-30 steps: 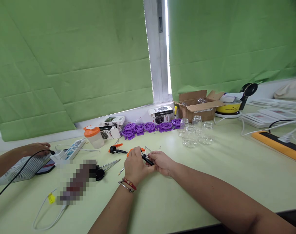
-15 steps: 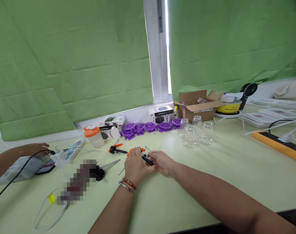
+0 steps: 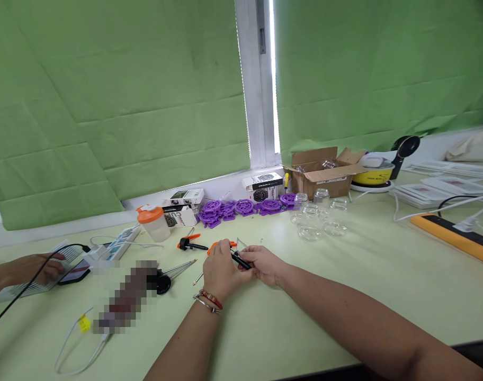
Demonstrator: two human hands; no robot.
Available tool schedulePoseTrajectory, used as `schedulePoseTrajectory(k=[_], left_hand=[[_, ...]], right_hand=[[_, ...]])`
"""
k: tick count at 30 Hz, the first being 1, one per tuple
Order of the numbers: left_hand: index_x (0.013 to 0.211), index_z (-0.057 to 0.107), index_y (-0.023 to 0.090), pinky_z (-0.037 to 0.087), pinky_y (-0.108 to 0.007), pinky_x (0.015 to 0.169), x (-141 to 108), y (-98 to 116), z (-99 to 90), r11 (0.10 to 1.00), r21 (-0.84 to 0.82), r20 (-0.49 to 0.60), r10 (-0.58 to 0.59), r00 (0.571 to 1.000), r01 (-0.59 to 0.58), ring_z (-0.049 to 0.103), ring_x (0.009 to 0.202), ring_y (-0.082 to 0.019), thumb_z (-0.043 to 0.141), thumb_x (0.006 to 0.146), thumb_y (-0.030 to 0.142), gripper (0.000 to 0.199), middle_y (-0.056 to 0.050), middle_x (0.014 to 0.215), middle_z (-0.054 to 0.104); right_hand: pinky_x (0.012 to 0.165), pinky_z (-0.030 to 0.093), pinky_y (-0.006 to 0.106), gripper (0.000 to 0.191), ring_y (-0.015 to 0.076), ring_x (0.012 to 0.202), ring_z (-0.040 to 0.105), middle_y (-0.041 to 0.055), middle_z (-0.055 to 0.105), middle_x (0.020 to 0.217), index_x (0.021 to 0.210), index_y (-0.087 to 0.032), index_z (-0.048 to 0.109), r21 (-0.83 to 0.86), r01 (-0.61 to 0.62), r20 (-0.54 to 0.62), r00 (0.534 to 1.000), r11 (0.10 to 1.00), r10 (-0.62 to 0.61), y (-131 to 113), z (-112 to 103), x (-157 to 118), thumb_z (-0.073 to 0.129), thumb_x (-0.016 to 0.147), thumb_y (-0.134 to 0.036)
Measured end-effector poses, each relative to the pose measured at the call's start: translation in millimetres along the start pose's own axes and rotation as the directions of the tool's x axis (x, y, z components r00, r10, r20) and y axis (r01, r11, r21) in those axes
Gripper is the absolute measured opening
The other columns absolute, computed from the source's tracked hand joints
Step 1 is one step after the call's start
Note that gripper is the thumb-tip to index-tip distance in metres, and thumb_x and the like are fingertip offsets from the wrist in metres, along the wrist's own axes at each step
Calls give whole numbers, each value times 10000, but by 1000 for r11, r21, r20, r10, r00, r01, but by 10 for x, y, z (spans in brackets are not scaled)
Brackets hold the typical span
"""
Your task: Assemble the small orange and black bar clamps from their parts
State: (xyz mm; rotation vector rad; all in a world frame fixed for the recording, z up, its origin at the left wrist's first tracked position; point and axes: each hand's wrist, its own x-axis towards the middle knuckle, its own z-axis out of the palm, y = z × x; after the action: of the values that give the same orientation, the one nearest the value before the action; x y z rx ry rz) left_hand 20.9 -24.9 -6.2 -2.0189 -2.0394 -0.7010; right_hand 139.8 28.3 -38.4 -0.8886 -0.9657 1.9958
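Note:
My left hand [image 3: 221, 270] is closed round one end of a black rod-like part [image 3: 240, 260] in the middle of the table. On its other side my right hand [image 3: 263, 263] pinches the same part, and the two hands touch. A thin bent metal piece [image 3: 238, 244] stands up beside the right fingers. Orange plastic [image 3: 213, 247] shows behind the left hand, partly hidden. To the left lie a black and orange tool [image 3: 191, 244] and a black piece with metal rods [image 3: 164, 283].
Purple plastic wheels [image 3: 244, 207] line the back, near small boxes [image 3: 180, 216] and an orange-lidded bottle [image 3: 154, 222]. Glass jars [image 3: 310, 225] and a cardboard box [image 3: 324, 177] are at the right. Another person's hand [image 3: 41, 268] is at far left beside a power strip [image 3: 120, 243].
The other person's hand at the far left has moved left and down over the white ribbed object. My hands have hardly moved.

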Motion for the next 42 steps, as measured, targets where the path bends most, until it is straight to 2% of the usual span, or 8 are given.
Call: schedulePoseTrajectory(k=[5, 12, 21, 29, 35, 42], left_hand=[[986, 408, 202, 422, -314, 678, -2, -3, 8, 1000, -2, -12, 23, 1000, -23, 559, 907, -244, 667, 509, 568, 655, -58, 921, 578], [973, 406, 210, 417, -309, 675, -5, 4, -7, 1000, -9, 0, 4, 1000, -4, 562, 917, -247, 668, 529, 530, 606, -57, 933, 583], [970, 400, 213, 417, -303, 657, -4, 5, 6, 1000, 0, -24, 19, 1000, -19, 563, 909, -246, 672, 507, 544, 631, -56, 919, 574], [983, 399, 207, 425, -305, 662, -5, -6, 9, 999, 10, -34, 31, 999, -31, 567, 900, -239, 655, 528, 531, 615, -58, 922, 576], [979, 401, 209, 418, -305, 670, -2, 9, -8, 1000, -2, -4, 13, 1000, -13, 561, 917, -246, 671, 516, 527, 623, -63, 939, 577], [966, 400, 213, 416, -304, 677, -4, 10, -10, 1000, -3, -11, 13, 1000, -13, 555, 904, -238, 670, 511, 527, 615, -53, 928, 575]], right_hand=[[535, 466, 257, 84, 143, 551, 605, 5, 576, 570, 731, -147, 525, -1, 2, -8, 1000, 1000, -2, 6, -8, 8, 591, 751, -196], [524, 466, 248, 196, 137, 580, 595, 16, 605, 616, 729, -155, 519, 4, 10, 8, 1000, 1000, -10, 14, -21, 3, 686, 688, -249], [526, 464, 259, 59, 148, 550, 603, 17, 587, 584, 720, -148, 522, -7, -1, -19, 1000, 1000, 1, 7, -5, 18, 573, 740, -169], [545, 470, 257, 140, 136, 572, 592, 15, 593, 606, 731, -148, 519, -17, 26, 17, 1000, 1000, -26, 18, -18, 3, 644, 706, -204], [516, 465, 264, 54, 151, 552, 602, 10, 572, 578, 729, -145, 523, -7, 5, -14, 1000, 1000, -5, 23, -15, 37, 563, 748, -177], [514, 461, 245, 134, 137, 558, 591, 14, 586, 590, 708, -147, 510, -17, 13, -8, 1000, 1000, -13, -4, 13, -23, 634, 708, -198]])
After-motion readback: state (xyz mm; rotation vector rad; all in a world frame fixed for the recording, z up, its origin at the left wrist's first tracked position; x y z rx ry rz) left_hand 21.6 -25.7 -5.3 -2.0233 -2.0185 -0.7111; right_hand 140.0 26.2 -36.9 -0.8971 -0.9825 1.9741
